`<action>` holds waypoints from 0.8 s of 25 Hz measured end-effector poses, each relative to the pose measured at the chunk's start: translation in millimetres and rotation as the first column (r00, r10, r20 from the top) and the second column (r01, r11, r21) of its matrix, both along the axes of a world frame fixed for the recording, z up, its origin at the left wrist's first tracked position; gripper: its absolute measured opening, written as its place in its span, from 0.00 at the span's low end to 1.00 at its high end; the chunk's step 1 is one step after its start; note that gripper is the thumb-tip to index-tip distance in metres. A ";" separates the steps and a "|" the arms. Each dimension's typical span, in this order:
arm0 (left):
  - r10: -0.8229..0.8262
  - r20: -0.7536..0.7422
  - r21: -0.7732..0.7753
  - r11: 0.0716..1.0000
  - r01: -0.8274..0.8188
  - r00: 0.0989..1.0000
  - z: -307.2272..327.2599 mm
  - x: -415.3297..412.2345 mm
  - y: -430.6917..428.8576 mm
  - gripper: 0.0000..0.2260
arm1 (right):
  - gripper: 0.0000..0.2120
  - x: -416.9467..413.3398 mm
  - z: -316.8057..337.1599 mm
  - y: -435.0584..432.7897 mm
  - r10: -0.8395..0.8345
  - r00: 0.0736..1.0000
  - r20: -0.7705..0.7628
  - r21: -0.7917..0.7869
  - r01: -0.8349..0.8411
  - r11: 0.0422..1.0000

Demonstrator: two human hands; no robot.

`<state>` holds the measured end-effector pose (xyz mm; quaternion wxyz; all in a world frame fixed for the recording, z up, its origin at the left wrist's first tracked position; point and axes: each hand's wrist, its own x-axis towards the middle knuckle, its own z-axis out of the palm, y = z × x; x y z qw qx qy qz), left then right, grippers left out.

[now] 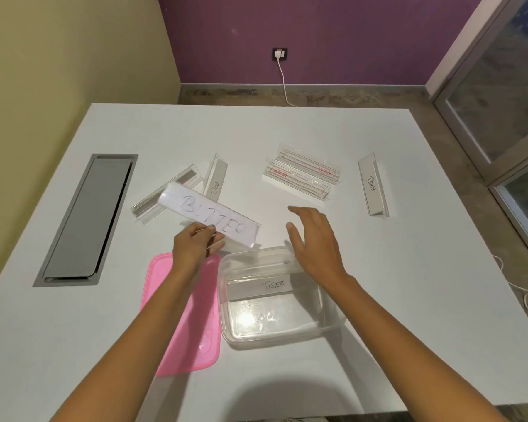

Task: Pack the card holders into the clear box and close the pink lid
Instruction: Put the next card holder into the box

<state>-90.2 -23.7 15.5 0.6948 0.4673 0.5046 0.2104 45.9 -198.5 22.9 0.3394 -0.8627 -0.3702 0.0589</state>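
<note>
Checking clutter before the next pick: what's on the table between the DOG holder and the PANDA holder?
In the head view, two empty clear holders with red stickers lie side by side between the DOG holder and the PANDA holder; the rest is bare white table.

Box (282,327): stood on the table (378,269), near its front edge
Lid (183,318): lay flat on the table, touching or just beside the box's left wall
Tiger holder (264,288): sat inside the box, along its rear wall
Left hand (192,246): over the lid's far end, pinching a lettered holder (214,219) held above the table behind the box
Right hand (314,242): over the box's rear right corner, fingers spread
Dog holder (215,178): behind the left hand, beside another holder (168,194) to its left
Wrapped holders (302,175): behind the box, apparently two, side by side
Panda holder (374,184): far right, well apart
Floor hatch (86,219): set into the table at far left
</note>
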 end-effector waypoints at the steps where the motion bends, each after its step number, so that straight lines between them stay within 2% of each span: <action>1: -0.051 0.010 0.074 0.996 0.050 0.999 3.8 -3.3 -11.5 0.06 | 0.17 1.9 7.8 4.0 0.038 0.998 -0.050 0.023 -0.037 0.999; 3: -0.127 0.037 0.157 0.980 0.119 0.991 11.9 -6.0 -32.2 0.04 | 0.21 7.7 22.3 10.7 0.143 0.965 -0.218 0.037 -0.138 0.990; 5: -0.166 0.049 0.203 0.967 0.153 0.985 19.0 -6.2 -49.9 0.05 | 0.27 13.6 32.7 13.0 0.241 0.887 -0.394 0.001 -0.262 0.965; 8: -0.252 0.074 0.233 0.945 0.229 0.965 25.8 -6.5 -69.6 0.05 | 0.33 20.5 38.3 10.1 0.310 0.811 -0.496 -0.065 -0.391 0.918; 11: -0.366 0.066 0.255 0.905 0.339 0.928 28.7 -9.4 -77.2 0.05 | 0.30 21.5 36.8 3.4 0.349 0.756 -0.553 -0.033 -0.439 0.898; 13: -0.383 -0.053 0.339 0.862 0.377 0.922 27.4 -13.4 -77.0 0.06 | 0.29 20.0 33.5 -3.7 0.343 0.774 -0.533 -0.046 -0.431 0.901; 15: -0.264 -0.189 0.435 0.841 0.322 0.946 21.8 -20.0 -76.8 0.08 | 0.28 19.2 27.7 -14.1 0.315 0.832 -0.456 -0.122 -0.409 0.905; 16: -0.171 -0.199 0.450 0.859 0.245 0.965 19.1 -24.7 -75.6 0.09 | 0.28 18.7 23.9 -19.7 0.313 0.862 -0.398 -0.194 -0.413 0.890; 18: -0.042 -0.177 0.375 0.921 0.107 0.983 11.4 -34.0 -69.7 0.11 | 0.28 15.1 14.1 -30.0 0.345 0.896 -0.278 -0.381 -0.433 0.817; 20: -0.072 -0.263 0.298 0.942 0.152 0.962 2.1 -41.4 -62.4 0.15 | 0.27 8.4 2.2 -35.4 0.407 0.898 -0.167 -0.529 -0.430 0.732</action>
